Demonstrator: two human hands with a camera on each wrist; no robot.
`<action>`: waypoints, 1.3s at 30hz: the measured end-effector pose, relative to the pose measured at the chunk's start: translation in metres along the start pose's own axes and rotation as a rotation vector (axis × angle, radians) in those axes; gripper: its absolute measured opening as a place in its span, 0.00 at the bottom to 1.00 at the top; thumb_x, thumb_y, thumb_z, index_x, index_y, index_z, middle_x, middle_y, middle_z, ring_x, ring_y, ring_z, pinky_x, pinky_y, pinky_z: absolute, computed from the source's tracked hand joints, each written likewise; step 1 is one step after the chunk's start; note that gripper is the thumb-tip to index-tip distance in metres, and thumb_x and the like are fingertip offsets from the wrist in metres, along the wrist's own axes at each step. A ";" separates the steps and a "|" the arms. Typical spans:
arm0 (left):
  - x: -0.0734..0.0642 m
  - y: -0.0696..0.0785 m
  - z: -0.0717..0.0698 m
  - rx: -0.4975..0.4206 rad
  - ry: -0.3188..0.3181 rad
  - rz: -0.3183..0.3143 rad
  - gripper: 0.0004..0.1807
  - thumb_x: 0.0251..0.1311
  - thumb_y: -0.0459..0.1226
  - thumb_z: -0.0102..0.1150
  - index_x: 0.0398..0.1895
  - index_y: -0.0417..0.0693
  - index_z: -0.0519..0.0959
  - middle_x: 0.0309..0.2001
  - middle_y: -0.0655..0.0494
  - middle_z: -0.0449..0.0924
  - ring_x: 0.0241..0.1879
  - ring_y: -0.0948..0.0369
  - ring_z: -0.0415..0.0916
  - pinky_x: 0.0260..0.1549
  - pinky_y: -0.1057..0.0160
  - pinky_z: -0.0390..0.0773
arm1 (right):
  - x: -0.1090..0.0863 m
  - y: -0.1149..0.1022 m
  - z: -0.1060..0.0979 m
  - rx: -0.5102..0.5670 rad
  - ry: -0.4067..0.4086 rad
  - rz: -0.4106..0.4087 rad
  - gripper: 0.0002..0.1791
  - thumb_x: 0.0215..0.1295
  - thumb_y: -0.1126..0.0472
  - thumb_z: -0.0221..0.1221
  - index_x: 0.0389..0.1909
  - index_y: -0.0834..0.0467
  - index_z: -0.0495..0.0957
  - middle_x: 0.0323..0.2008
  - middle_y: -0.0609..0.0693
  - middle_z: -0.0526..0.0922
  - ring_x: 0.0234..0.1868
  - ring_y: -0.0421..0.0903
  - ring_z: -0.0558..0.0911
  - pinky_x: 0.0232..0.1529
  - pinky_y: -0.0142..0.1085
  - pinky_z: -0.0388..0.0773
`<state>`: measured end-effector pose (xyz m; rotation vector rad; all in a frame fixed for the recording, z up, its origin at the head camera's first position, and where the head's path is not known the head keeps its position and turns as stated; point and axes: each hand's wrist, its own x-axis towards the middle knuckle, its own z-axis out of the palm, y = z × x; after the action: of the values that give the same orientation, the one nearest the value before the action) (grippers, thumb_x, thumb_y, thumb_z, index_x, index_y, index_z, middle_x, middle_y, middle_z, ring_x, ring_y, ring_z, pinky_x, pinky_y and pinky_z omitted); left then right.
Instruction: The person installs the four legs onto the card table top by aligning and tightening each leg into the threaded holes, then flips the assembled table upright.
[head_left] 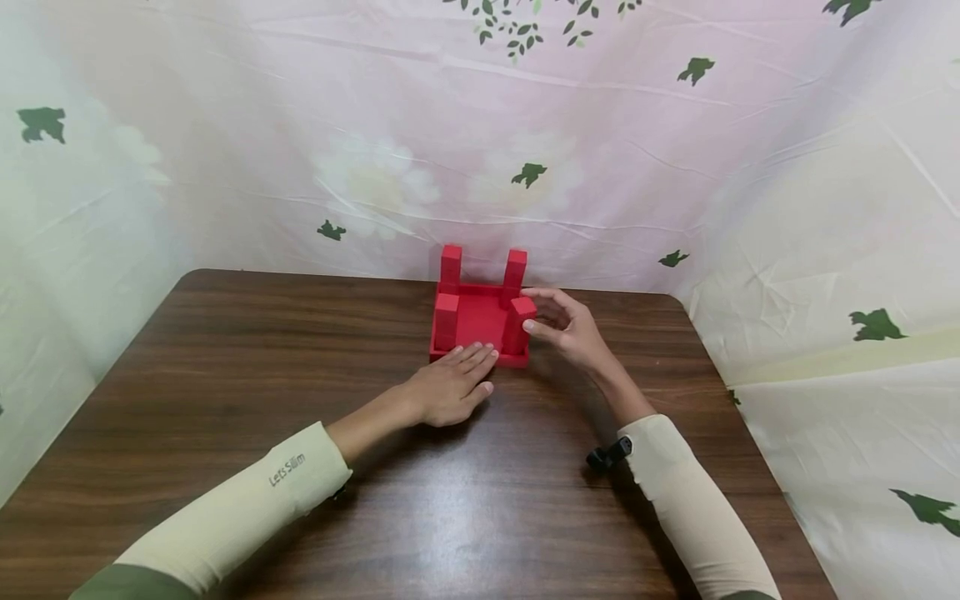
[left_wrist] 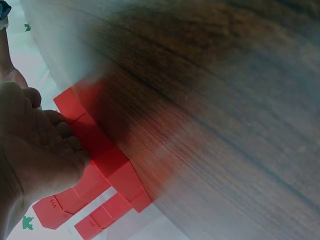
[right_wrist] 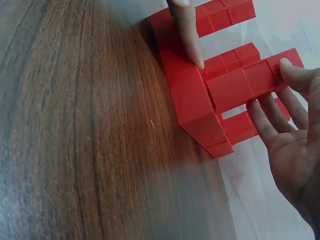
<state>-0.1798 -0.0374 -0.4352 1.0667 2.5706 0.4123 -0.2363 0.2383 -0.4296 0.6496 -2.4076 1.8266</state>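
Observation:
A red square tray (head_left: pixel 482 317) with low walls sits near the table's back edge, and a tall red stack of blocks stands in each corner. My right hand (head_left: pixel 573 335) pinches the front right stack (right_wrist: pixel 237 85) near its top, the thumb on one side and fingers on the other. Flat and palm down, my left hand (head_left: pixel 450 385) lies at the tray's front wall, its fingertips over the rim. The front left stack (head_left: pixel 446 321) rises just beyond those fingers. Behind it are the back left stack (head_left: pixel 451 265) and the back right stack (head_left: pixel 515 268).
The brown wood-grain table (head_left: pixel 300 333) spreads around the tray. A pale curtain (head_left: pixel 262 167) with flowers and green leaf-like shapes hangs close behind it and along both sides. A black wrist device (head_left: pixel 609 455) sits under the right sleeve.

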 end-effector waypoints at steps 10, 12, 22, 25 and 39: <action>0.000 0.000 -0.001 -0.006 -0.021 -0.018 0.39 0.91 0.53 0.36 0.95 0.46 0.46 0.95 0.48 0.41 0.95 0.48 0.36 0.95 0.46 0.41 | -0.001 0.001 0.003 -0.071 0.001 0.026 0.34 0.70 0.69 0.75 0.76 0.53 0.81 0.65 0.52 0.87 0.53 0.50 0.87 0.54 0.29 0.88; 0.000 0.000 -0.002 -0.007 -0.029 -0.025 0.40 0.91 0.53 0.37 0.95 0.47 0.45 0.95 0.49 0.41 0.95 0.49 0.36 0.95 0.46 0.40 | -0.001 0.001 0.003 -0.067 0.000 0.018 0.33 0.70 0.70 0.75 0.75 0.54 0.82 0.65 0.53 0.87 0.54 0.50 0.87 0.56 0.30 0.87; 0.001 -0.001 -0.001 -0.004 -0.038 -0.024 0.40 0.91 0.54 0.37 0.95 0.47 0.44 0.95 0.49 0.40 0.95 0.49 0.36 0.95 0.48 0.41 | -0.001 -0.002 0.001 0.026 -0.028 0.030 0.32 0.70 0.72 0.71 0.75 0.61 0.80 0.62 0.49 0.88 0.59 0.43 0.89 0.63 0.32 0.88; 0.001 -0.001 -0.001 -0.007 -0.038 -0.023 0.40 0.92 0.54 0.36 0.95 0.47 0.45 0.95 0.49 0.40 0.95 0.49 0.36 0.95 0.47 0.40 | -0.001 -0.002 0.003 0.006 -0.009 0.054 0.31 0.70 0.71 0.73 0.74 0.59 0.81 0.61 0.47 0.89 0.57 0.42 0.89 0.57 0.31 0.90; 0.001 -0.002 -0.004 -0.016 -0.054 -0.031 0.40 0.91 0.54 0.36 0.95 0.48 0.44 0.95 0.51 0.40 0.95 0.50 0.35 0.95 0.48 0.39 | -0.001 0.002 0.006 -0.062 0.000 0.083 0.29 0.70 0.65 0.74 0.72 0.57 0.83 0.57 0.53 0.89 0.54 0.45 0.87 0.57 0.32 0.87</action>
<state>-0.1834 -0.0386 -0.4329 1.0174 2.5289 0.3899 -0.2352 0.2337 -0.4332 0.5528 -2.5161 1.7730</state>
